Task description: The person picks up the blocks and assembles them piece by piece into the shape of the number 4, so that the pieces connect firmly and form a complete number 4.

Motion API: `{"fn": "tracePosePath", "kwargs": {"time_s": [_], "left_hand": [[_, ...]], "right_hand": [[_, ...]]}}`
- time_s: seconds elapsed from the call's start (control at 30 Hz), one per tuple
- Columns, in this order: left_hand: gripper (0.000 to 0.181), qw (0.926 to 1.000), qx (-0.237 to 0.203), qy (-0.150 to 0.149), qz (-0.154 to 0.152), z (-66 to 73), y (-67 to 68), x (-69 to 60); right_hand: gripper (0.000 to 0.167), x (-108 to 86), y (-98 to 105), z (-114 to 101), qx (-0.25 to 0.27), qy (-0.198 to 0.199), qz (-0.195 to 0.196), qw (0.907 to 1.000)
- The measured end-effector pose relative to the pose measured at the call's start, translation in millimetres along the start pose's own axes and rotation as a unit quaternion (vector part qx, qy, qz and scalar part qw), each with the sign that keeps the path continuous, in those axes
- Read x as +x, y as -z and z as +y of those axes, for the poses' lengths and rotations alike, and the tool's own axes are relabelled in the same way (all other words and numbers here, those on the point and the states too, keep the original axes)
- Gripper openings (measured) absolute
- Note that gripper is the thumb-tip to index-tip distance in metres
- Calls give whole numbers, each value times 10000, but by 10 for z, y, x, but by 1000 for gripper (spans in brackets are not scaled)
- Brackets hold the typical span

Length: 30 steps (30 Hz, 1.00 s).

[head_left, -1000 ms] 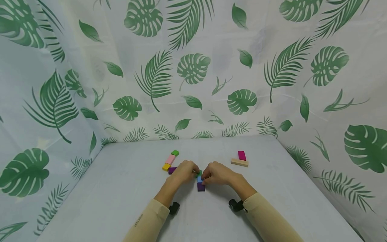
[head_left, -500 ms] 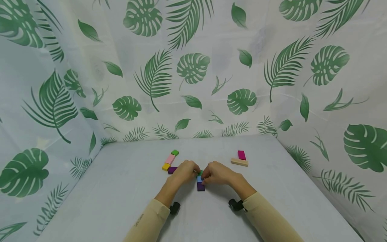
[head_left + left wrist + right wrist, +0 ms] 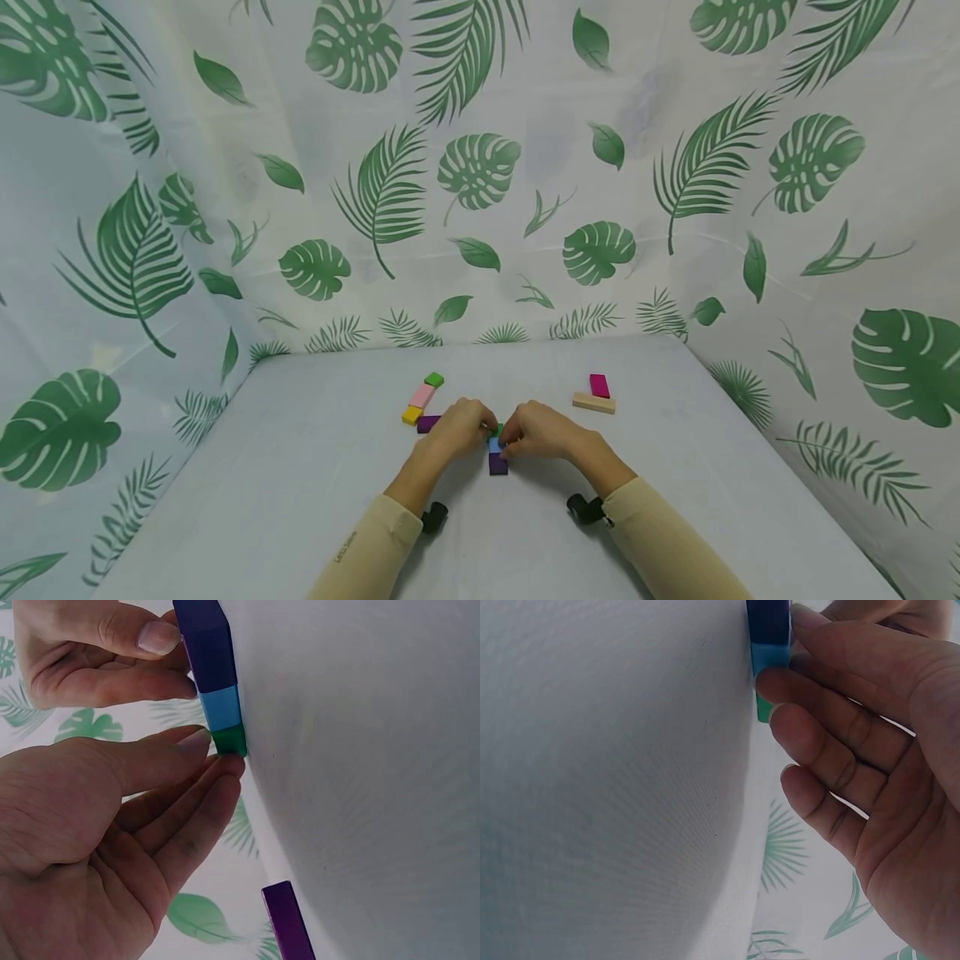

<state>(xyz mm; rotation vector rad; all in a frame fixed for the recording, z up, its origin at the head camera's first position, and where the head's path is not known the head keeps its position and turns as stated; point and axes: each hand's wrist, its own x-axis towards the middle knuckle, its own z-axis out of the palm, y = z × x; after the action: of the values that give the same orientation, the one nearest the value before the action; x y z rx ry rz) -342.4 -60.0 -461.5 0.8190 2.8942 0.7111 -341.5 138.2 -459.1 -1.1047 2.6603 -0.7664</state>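
Note:
A dark purple block (image 3: 498, 464), a light blue block (image 3: 494, 445) and a green block (image 3: 230, 740) stand end to end in a short row, the purple one nearest the person. My left hand (image 3: 461, 423) pinches the green block at the far end between thumb and fingers. From the other side my right hand (image 3: 546, 431) holds the row around the blue block, its thumb against the purple block's side and curled fingertips by the blue and green blocks. In the right wrist view those fingers partly hide the blue-green join.
Left of the hands lie a purple block (image 3: 428, 423), a yellow block (image 3: 412, 414), a pink block (image 3: 422, 396) and a light green block (image 3: 434, 379). To the right are a wooden plank (image 3: 594, 403) and a magenta block (image 3: 600, 385). A leaf-patterned cloth (image 3: 480, 275) surrounds the white table (image 3: 247, 500).

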Motion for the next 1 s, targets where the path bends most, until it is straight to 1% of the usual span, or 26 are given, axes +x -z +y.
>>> {"fn": "tracePosePath", "kwargs": {"time_s": [0.33, 0.53, 0.7, 0.77, 0.93, 1.0], "left_hand": [[21, 10000, -27, 46, -52, 11, -6, 9], [22, 10000, -22, -19, -42, 7, 0, 2], [22, 10000, -47, -16, -59, 3, -2, 6], [23, 10000, -41, -50, -36, 1, -2, 8], [21, 9995, 86, -283, 102, -17, 15, 12], [19, 9993, 55, -349, 134, -26, 31, 2]], "right_hand": [[10, -2, -2, -5, -18, 38, 40, 10000], [12, -5, 1, -11, 8, 54, 36, 10000], [12, -5, 1, -11, -4, 79, 41, 10000], [11, -5, -1, -8, -9, 88, 44, 10000], [10, -4, -5, -1, 19, 102, 49, 9999], [10, -3, -7, 3, 20, 96, 45, 9999]]}}
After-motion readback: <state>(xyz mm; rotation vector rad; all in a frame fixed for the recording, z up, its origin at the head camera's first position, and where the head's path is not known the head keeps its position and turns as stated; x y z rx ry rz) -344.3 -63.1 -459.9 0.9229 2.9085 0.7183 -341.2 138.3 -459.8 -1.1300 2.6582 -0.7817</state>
